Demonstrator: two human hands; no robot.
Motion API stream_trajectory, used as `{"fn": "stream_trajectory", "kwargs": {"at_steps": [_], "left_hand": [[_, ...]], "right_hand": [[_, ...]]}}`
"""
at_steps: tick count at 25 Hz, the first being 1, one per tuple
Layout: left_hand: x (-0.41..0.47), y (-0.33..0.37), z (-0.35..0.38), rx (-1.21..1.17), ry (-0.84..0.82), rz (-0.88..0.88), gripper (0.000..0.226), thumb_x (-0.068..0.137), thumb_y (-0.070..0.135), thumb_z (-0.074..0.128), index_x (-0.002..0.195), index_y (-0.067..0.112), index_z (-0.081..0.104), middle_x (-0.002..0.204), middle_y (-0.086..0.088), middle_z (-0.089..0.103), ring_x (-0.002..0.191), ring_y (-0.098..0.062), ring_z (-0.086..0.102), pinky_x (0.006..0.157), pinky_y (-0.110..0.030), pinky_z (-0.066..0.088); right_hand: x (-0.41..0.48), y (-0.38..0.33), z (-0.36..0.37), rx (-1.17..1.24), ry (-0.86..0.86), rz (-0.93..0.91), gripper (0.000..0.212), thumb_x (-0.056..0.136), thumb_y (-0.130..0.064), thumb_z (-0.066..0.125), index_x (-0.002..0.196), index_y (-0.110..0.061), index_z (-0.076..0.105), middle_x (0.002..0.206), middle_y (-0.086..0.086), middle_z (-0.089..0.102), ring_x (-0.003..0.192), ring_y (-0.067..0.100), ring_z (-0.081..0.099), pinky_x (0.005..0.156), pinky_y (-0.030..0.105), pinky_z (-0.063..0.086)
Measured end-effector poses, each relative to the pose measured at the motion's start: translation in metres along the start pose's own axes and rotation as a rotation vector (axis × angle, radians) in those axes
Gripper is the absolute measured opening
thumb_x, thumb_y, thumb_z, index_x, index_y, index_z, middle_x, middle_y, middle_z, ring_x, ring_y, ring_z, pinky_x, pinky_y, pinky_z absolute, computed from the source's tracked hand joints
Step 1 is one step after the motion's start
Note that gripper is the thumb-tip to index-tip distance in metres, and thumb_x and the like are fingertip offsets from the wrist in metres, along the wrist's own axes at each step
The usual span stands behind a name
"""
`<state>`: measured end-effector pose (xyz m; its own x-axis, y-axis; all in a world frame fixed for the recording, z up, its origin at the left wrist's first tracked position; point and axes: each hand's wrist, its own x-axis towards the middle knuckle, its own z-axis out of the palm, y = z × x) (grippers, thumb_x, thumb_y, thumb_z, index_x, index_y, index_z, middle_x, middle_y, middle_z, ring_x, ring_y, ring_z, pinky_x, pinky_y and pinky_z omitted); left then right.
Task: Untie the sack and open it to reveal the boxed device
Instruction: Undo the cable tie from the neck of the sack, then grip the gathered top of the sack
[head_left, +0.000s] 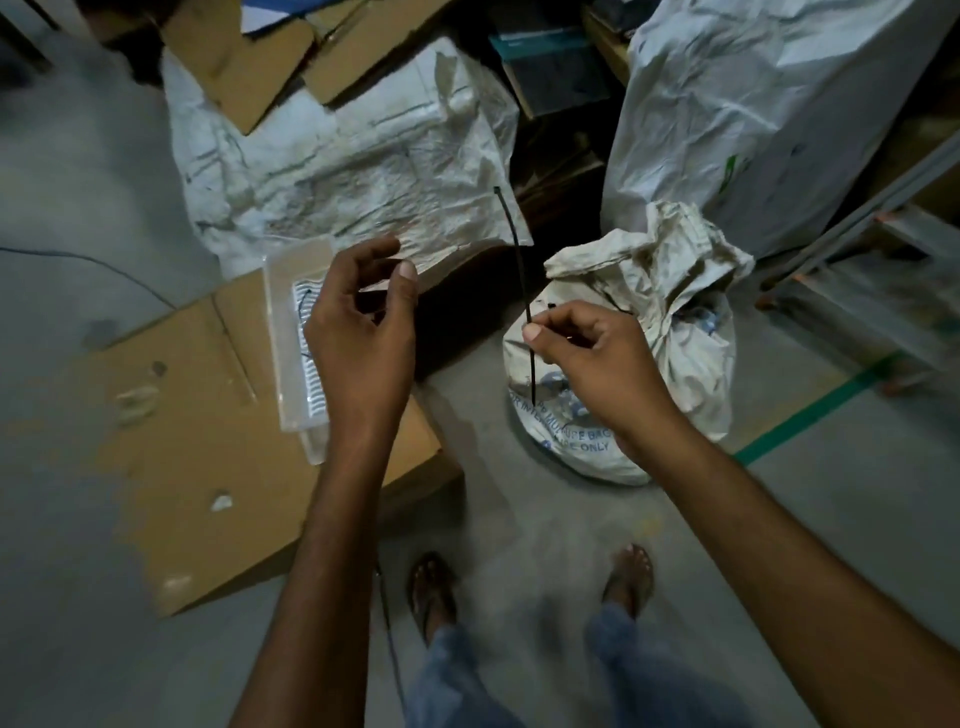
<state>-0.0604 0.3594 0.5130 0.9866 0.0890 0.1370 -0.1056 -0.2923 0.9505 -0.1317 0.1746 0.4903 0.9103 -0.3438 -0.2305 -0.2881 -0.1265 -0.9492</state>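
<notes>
Concrete floor (519, 519), sack (675, 364) under right hand (597, 358)

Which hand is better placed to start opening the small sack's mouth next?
Left. The left hand is empty with fingers apart, while the right hand pinches the black tie above the small sack.

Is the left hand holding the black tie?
No: the right hand pinches the black tie above the sack; the left hand is empty.

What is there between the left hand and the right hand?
In the head view, only bare floor shows between the left hand and the right hand, which pinches a black tie.
</notes>
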Motion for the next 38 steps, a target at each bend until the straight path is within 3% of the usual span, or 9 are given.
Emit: {"fn": "stream_trajectory", "kwargs": {"at_steps": [6, 10, 12, 15, 19, 22, 26, 32, 38], "left_hand": [[0.036, -0.071, -0.141, 0.121, 0.015, -0.101, 0.011, 0.097, 0.025, 0.067, 0.107, 0.023, 0.071, 0.101, 0.008, 0.074, 0.092, -0.016, 0.072, 0.082, -0.045, 0.06], [0.054, -0.119, -0.177, 0.155, -0.026, -0.188, 0.015, 0.096, 0.027, 0.065, 0.111, 0.026, 0.07, 0.102, 0.009, 0.074, 0.093, -0.016, 0.072, 0.08, -0.049, 0.061], [0.061, -0.134, -0.177, 0.152, -0.053, -0.189, 0.015, 0.097, 0.023, 0.065, 0.111, 0.025, 0.07, 0.102, 0.01, 0.073, 0.093, -0.013, 0.072, 0.083, -0.042, 0.061], [0.077, -0.152, -0.166, 0.161, -0.083, -0.181, 0.017, 0.096, 0.021, 0.064, 0.112, 0.021, 0.071, 0.101, 0.013, 0.073, 0.092, -0.002, 0.069, 0.083, -0.024, 0.057], [0.098, -0.169, -0.153, 0.191, -0.108, -0.181, 0.02, 0.095, 0.022, 0.066, 0.114, 0.019, 0.071, 0.101, 0.016, 0.072, 0.087, 0.011, 0.064, 0.075, -0.01, 0.05], [0.105, -0.172, -0.154, 0.16, -0.101, -0.214, 0.019, 0.095, 0.023, 0.067, 0.114, 0.021, 0.071, 0.105, 0.015, 0.072, 0.09, 0.009, 0.065, 0.077, -0.012, 0.051], [0.101, -0.168, -0.159, 0.109, -0.103, -0.236, 0.019, 0.096, 0.024, 0.067, 0.114, 0.021, 0.07, 0.104, 0.017, 0.071, 0.096, 0.0, 0.067, 0.082, -0.016, 0.053], [0.069, -0.134, -0.125, 0.165, -0.183, -0.116, 0.022, 0.097, 0.023, 0.065, 0.119, 0.023, 0.068, 0.114, 0.014, 0.071, 0.095, 0.001, 0.067, 0.08, -0.02, 0.056], [0.015, -0.097, -0.044, 0.476, -0.327, 0.132, 0.028, 0.099, 0.032, 0.06, 0.126, 0.025, 0.064, 0.12, 0.008, 0.068, 0.103, -0.009, 0.065, 0.078, -0.033, 0.055]], "right_hand": [[-0.008, -0.011, 0.16, 0.029, -0.056, 0.116, 0.005, 0.095, -0.021, 0.072, 0.095, -0.019, 0.077, 0.08, -0.005, 0.073, 0.071, 0.003, 0.065, 0.065, 0.019, 0.052], [0.017, -0.008, 0.229, -0.031, -0.084, 0.137, 0.011, 0.094, -0.016, 0.073, 0.101, -0.009, 0.077, 0.09, 0.007, 0.077, 0.07, 0.006, 0.066, 0.072, 0.024, 0.057], [0.036, -0.004, 0.249, -0.043, -0.067, 0.144, 0.003, 0.092, -0.014, 0.075, 0.093, -0.012, 0.076, 0.087, 0.008, 0.077, 0.068, 0.007, 0.066, 0.072, 0.024, 0.058], [0.065, 0.005, 0.272, -0.09, -0.039, 0.146, 0.011, 0.088, -0.016, 0.078, 0.082, -0.024, 0.073, 0.083, 0.003, 0.077, 0.069, 0.01, 0.069, 0.078, 0.034, 0.062], [0.089, 0.021, 0.29, -0.178, -0.017, 0.176, 0.009, 0.086, -0.022, 0.08, 0.095, -0.019, 0.08, 0.088, -0.001, 0.079, 0.077, 0.012, 0.074, 0.086, 0.04, 0.062], [0.092, 0.023, 0.289, -0.143, 0.034, 0.209, 0.021, 0.084, -0.026, 0.079, 0.104, -0.019, 0.079, 0.092, -0.003, 0.079, 0.086, 0.012, 0.076, 0.087, 0.039, 0.062], [0.079, 0.016, 0.26, 0.034, 0.141, 0.236, 0.027, 0.089, -0.015, 0.077, 0.115, -0.018, 0.072, 0.1, -0.005, 0.076, 0.089, 0.003, 0.072, 0.077, 0.022, 0.055], [0.037, 0.036, 0.192, -0.454, 0.245, -0.129, 0.034, 0.09, -0.023, 0.07, 0.124, -0.025, 0.065, 0.118, -0.009, 0.068, 0.109, 0.012, 0.062, 0.092, 0.032, 0.051], [0.009, 0.064, 0.09, -0.66, 0.291, -0.206, 0.036, 0.089, -0.019, 0.066, 0.125, -0.02, 0.065, 0.126, 0.0, 0.065, 0.12, 0.025, 0.054, 0.099, 0.038, 0.044]]}}
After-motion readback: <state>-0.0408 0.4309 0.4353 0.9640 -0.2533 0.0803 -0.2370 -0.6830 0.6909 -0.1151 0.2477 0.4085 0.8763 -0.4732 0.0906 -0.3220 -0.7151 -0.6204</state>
